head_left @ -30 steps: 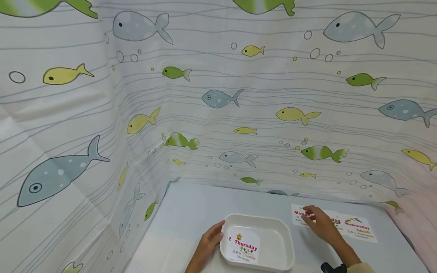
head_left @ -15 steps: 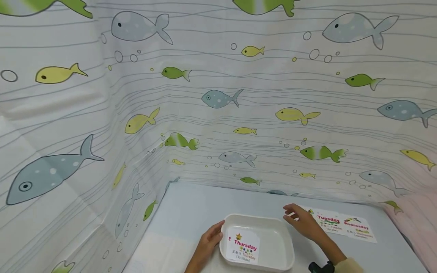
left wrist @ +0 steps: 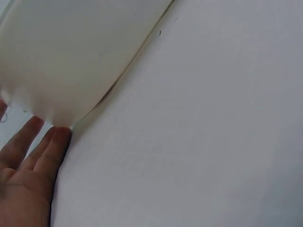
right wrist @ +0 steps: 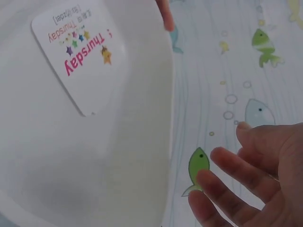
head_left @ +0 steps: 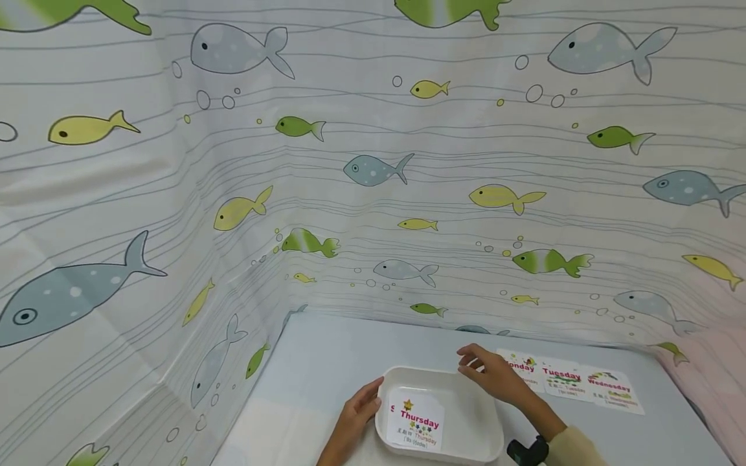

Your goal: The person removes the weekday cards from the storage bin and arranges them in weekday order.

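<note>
A white rectangular tray (head_left: 472, 421) stands on the table near its front. In it lies a Thursday card (head_left: 416, 424), and a red letter shows at its left edge. My left hand (head_left: 354, 414) rests against the tray's left wall; the left wrist view has its straight fingertips (left wrist: 61, 135) on the outside of that wall. Above the tray's far right corner hovers my right hand (head_left: 489, 375), fingers loosely bent and nothing between them. Right of it, a Monday card (head_left: 520, 369), a Tuesday card (head_left: 562, 375) and a Wednesday card (head_left: 612, 390) form a row.
Behind and to the left, a white cloth (head_left: 361, 200) printed with fish encloses the pale table (head_left: 326, 349). Pink fabric (head_left: 713, 369) hangs at the right edge. A black device (head_left: 527, 450) is strapped to my right wrist.
My right hand has moved left from over the Monday card to the tray's far right corner, uncovering the Monday and Tuesday cards. My left hand has stayed at the tray.
</note>
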{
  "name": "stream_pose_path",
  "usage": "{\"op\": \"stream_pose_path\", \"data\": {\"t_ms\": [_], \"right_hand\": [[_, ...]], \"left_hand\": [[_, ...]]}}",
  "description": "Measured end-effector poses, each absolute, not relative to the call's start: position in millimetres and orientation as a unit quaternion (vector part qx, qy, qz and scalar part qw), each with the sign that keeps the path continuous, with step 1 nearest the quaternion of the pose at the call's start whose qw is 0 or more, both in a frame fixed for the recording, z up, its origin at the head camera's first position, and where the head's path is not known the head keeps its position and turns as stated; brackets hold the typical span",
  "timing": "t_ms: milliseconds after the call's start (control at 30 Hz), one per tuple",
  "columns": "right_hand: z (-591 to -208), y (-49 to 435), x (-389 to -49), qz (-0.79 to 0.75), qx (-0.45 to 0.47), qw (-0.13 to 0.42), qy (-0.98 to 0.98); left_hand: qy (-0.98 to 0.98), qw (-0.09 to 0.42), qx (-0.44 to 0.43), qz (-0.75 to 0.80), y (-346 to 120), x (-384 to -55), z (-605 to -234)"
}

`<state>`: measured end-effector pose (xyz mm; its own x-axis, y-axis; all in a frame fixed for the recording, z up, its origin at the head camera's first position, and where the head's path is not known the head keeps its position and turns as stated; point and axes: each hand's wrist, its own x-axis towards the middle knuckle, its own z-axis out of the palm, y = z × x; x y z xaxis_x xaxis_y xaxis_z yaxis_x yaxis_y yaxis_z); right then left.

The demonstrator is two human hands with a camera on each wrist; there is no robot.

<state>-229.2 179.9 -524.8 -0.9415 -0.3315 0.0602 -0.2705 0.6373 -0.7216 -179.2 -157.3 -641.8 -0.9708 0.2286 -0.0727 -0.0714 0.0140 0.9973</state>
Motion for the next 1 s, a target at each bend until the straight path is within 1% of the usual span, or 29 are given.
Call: {"op": "stream_pose_path", "data": {"t_ms": [133,333,600,833,1000], "right_hand": [[-525.9,173.0,-232.2,-0.39,-0.2,0.039,0.898],[-527.0,162.1,-237.2,-0.393,-0.239,0.068,0.885],[-534.7,148.8,-243.4,-0.382,-0.302,0.099,0.867],[-540.3,136.3,-250.3,-0.362,-0.32,0.134,0.865],[-544.1,125.9,-252.4,-0.334,-0.342,0.148,0.866]], "left_hand": [[0.706,0.101,0.065,0.698,-157.8,-178.6,-641.2],[0.702,0.094,0.08,0.701,-157.3,-179.8,-640.4],[0.701,0.094,0.071,0.703,-156.8,-180.0,-639.7],[0.704,0.096,0.064,0.701,-157.3,-179.5,-639.4],[0.703,0.095,0.067,0.702,-157.6,-180.8,-642.0]]}}
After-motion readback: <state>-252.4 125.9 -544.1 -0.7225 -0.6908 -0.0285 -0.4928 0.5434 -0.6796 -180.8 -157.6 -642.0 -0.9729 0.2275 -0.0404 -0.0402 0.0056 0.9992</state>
